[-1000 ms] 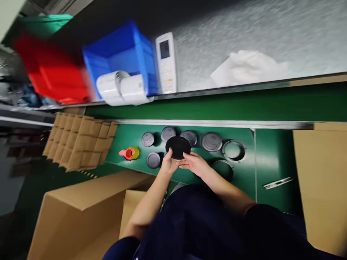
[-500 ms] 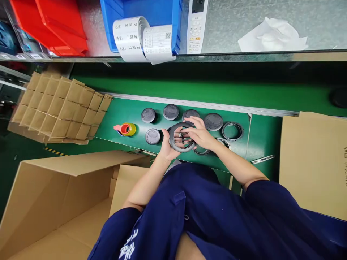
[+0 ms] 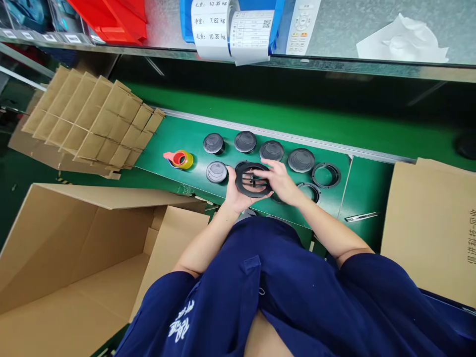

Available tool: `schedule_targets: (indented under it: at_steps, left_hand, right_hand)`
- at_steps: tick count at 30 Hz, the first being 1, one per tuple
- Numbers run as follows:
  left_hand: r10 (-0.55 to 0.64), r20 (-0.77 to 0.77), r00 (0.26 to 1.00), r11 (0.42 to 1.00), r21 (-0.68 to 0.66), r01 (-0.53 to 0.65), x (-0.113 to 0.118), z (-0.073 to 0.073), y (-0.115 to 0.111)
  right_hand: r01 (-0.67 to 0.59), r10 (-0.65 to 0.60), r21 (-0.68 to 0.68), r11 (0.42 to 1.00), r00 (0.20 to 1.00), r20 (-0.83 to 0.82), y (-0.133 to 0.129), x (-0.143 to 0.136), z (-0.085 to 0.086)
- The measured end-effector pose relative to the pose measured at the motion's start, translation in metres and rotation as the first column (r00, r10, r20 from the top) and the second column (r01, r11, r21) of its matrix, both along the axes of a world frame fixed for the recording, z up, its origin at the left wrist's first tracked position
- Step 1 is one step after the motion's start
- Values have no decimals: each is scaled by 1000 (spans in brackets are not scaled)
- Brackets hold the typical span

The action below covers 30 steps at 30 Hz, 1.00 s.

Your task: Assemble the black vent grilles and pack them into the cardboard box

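A black round air vent ring with thin crossbars [image 3: 253,194] is held tilted above the green bench. My left hand [image 3: 237,199] is closed around its left and lower side, thumb along the rim. My right hand [image 3: 283,184] grips the right side, its fingers reaching over the opening to the crossbars. Round black louvred vents stand behind and to the left, among them one vent [image 3: 216,172] beside my left thumb and another vent [image 3: 271,150] beyond my right fingers. Right of my hands lie an open black ring [image 3: 326,175] and a second ring [image 3: 316,193], partly covered by my right wrist.
Yellow and red tape rolls [image 3: 182,159] sit on the green bench [image 3: 238,116] at left. A cardboard divider grid [image 3: 92,119] stands beyond them. An open carton [image 3: 74,248] is at lower left, a cardboard sheet [image 3: 427,228] at right. A utility knife [image 3: 361,217] lies near it. A shelf edge [image 3: 334,66] crosses above.
The vent ring has tipped flatter in my hands, and my right fingers have shifted over its crossbars. The camera view has moved, so the shelf sits higher in the picture.
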State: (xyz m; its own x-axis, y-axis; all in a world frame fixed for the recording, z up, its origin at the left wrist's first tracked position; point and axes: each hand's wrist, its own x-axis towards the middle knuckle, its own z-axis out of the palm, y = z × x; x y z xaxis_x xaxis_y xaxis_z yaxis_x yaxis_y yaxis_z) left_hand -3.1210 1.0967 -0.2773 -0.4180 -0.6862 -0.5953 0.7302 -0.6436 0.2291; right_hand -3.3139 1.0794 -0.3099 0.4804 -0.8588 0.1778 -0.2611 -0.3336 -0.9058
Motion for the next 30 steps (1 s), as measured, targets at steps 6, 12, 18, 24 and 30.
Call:
schedule_targets:
  at_steps: [6, 12, 18, 24, 30]
  left_hand:
    - [-75, 61, 995, 984, 165, 65, 25, -47, 33]
    - [-28, 251, 968, 949, 312, -54, 62, -71, 45]
    - [73, 350, 934, 930, 314, -190, 117, -77, 67]
    - [24, 389, 921, 878, 432, -206, 147, -85, 100]
    - [-127, 469, 874, 898, 430, -100, 187, -101, 92]
  right_hand:
    - [-295, 307, 83, 952, 918, -251, 35, 34, -43]
    - [-118, 167, 135, 984, 877, -450, -5, 85, -80]
    - [-71, 84, 49, 996, 681, -728, -60, 130, -106]
    - [47, -96, -91, 995, 731, -676, -61, 138, -91]
    - [-12, -34, -61, 998, 719, -694, -63, 183, -112]
